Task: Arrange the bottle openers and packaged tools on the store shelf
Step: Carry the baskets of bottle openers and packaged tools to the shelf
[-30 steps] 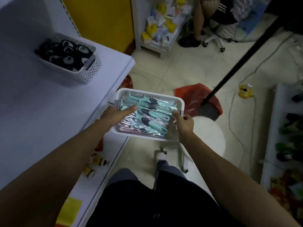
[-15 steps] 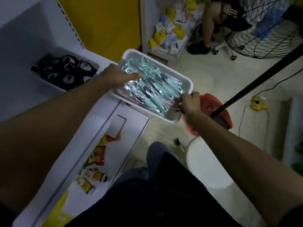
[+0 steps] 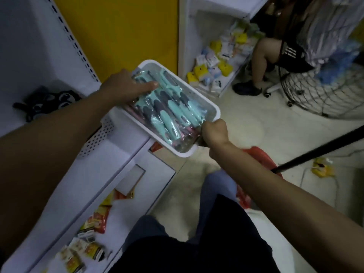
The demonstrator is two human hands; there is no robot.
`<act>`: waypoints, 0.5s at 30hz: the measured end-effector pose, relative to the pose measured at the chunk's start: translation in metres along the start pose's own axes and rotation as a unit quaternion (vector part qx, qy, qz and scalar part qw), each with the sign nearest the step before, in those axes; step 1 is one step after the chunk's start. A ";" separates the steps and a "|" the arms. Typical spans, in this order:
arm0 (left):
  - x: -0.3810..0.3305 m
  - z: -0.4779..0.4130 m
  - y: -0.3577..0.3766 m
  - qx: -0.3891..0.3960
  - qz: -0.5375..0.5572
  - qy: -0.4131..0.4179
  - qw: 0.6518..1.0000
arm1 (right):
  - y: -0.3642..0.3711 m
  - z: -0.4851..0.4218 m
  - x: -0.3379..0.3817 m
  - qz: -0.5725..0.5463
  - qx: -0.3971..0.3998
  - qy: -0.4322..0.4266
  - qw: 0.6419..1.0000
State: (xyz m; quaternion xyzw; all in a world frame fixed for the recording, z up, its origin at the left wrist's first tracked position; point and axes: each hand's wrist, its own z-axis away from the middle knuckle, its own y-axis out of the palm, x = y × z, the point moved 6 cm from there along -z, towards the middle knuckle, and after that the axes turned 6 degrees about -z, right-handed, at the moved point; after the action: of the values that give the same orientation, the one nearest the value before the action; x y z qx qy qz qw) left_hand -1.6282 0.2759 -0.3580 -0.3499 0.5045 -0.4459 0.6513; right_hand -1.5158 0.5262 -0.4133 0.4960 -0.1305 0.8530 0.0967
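Packaged tools (image 3: pixel 173 107) with teal handles, sealed in clear wrap, lie packed in a white tray (image 3: pixel 216 111) held at the right edge of a white store shelf (image 3: pixel 122 160). Part of the tray is over the shelf and part over the floor. Whether it touches the shelf cannot be told.

The shelf top is plain white, with a lower shelf (image 3: pixel 155 186) stepping out beneath it. Far behind is a yellow wall panel (image 3: pixel 118 26). The floor (image 3: pixel 246 119) is pale tile.

There is one tray, held by two hands. The left hand (image 3: pixel 122 85) holds its far left side, one digit stretched flat across the wrap and the rest hidden. The right hand (image 3: pixel 214 133) is curled tight round the near right corner. At least five teal handles show, with pink ones beneath; glare hides the exact count.

Just left of the tray sits one perforated white basket (image 3: pixel 98 134) of black items (image 3: pixel 49 99), too dark to count. Several small packets (image 3: pixel 88 247) lie on the lower shelf.

Far right are:
- one shelf unit of yellow and white packets (image 3: pixel 214 66)
- one seated person's leg (image 3: pixel 260 54)
- one wire fan guard (image 3: pixel 325 95)
- one red bag (image 3: pixel 262 156)
- one black pole (image 3: pixel 315 152)
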 end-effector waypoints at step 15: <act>0.053 0.079 0.024 -0.241 -0.105 -0.235 0.936 | 0.113 -0.056 0.007 0.046 0.274 0.141 0.950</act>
State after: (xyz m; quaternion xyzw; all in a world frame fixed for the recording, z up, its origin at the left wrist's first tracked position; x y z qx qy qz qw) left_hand -1.5409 0.2355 -0.3784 -0.6421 0.3892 -0.2819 0.5973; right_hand -1.5990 0.4375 -0.4479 0.3715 0.1008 0.9206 -0.0652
